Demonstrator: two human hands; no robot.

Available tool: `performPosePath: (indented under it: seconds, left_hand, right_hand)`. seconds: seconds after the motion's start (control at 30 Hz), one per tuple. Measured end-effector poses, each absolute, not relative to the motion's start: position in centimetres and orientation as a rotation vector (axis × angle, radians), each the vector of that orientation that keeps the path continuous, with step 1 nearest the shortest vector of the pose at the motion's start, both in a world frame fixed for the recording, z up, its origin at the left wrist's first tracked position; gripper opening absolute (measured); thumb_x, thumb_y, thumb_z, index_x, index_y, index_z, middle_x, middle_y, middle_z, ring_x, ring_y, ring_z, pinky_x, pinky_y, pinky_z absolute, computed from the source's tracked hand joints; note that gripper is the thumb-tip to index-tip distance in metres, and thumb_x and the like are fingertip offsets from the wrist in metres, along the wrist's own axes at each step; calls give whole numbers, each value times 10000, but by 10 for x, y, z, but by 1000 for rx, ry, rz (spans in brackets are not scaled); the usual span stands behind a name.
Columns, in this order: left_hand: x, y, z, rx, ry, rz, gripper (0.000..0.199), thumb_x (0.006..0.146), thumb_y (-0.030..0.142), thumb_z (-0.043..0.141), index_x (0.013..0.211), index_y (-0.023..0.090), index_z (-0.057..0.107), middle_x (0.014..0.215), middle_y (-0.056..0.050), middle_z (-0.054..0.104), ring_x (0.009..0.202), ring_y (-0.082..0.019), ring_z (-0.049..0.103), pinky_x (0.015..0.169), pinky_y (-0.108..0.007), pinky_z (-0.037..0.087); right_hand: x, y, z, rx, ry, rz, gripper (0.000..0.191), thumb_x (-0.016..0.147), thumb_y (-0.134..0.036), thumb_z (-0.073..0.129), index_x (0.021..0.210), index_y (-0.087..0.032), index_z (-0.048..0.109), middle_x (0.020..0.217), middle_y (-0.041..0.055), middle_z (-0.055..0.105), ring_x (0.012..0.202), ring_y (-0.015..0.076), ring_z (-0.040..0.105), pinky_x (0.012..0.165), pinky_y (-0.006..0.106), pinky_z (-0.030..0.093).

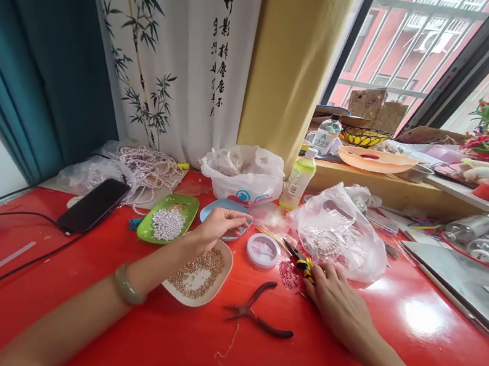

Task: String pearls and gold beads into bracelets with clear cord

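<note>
My left hand (220, 226) reaches over the blue plate (211, 207), thumb and fingertips pinched together. Whatever sits between those fingertips is too small to make out. Under that wrist lies a cream dish (227, 266) of gold beads (202, 291). My right hand (333, 291) has its fingers closed round the yellow-and-black handles of pliers (304, 265), whose dark jaws point away to the left. Beside them are small pink pieces (289, 275) and a round clear-lidded container (263, 250). Nearer me, dark-handled pliers (257, 315) lie spread apart, with a thin gold chain (226, 345) below.
A green dish (193, 210) of pearl-white beads, bead strands (150, 170) and a black phone (94, 206) lie left. Behind stand a white plastic bag (243, 176) and a yellow-green bottle (299, 179). Another plastic bag (344, 231) sits beyond my right hand; a glass-like panel (456, 287) lies right.
</note>
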State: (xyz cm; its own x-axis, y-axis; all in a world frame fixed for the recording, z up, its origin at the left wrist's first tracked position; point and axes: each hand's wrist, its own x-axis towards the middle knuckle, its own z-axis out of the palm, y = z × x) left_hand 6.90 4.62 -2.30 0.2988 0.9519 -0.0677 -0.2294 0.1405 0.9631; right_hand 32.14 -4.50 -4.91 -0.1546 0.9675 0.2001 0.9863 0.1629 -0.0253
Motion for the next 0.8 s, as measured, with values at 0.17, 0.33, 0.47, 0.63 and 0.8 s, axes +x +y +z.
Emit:
performPosePath:
  seconds: [0.17,0.33,0.47,0.63,0.8]
  left_hand:
    - [64,49,-21,1086,870,1016,117,652,126,668,769,117,675,689,-47,663,610,-84,567,592,-187,434]
    - [64,50,-19,1087,886,997,120,633,195,697,719,123,654,686,-45,660,594,-88,553,543,-183,415]
    - [64,46,-16,1099,889,969,157,628,239,699,738,138,650,672,-21,644,593,-83,545,529,-179,401]
    - [64,40,-7,1116,865,943,161,622,242,699,725,131,644,654,-14,623,589,-78,536,546,-189,411]
    - [63,31,5,1115,815,917,141,634,232,683,721,128,643,617,1,592,573,-67,524,569,-197,426]
  right_hand:
    - [334,-49,-31,-1754,-1991,304,311,843,-406,310,756,-218,542,894,99,559,852,242,553,757,372,451]
    - [336,-66,-16,-1612,-1570,915,364,852,-437,303,814,-226,597,784,78,634,799,242,611,689,343,499]
    - [308,-71,-2,-1390,-1411,1386,233,750,-396,552,844,-198,630,778,67,665,853,261,612,753,361,491]
    - [272,-65,13,-1218,-1309,1612,324,766,-401,577,1007,-189,621,1077,105,600,1111,281,465,914,415,376]
    - [263,-59,21,-1332,-1591,1438,367,777,-469,529,996,-185,608,990,81,586,1033,270,476,907,411,339]
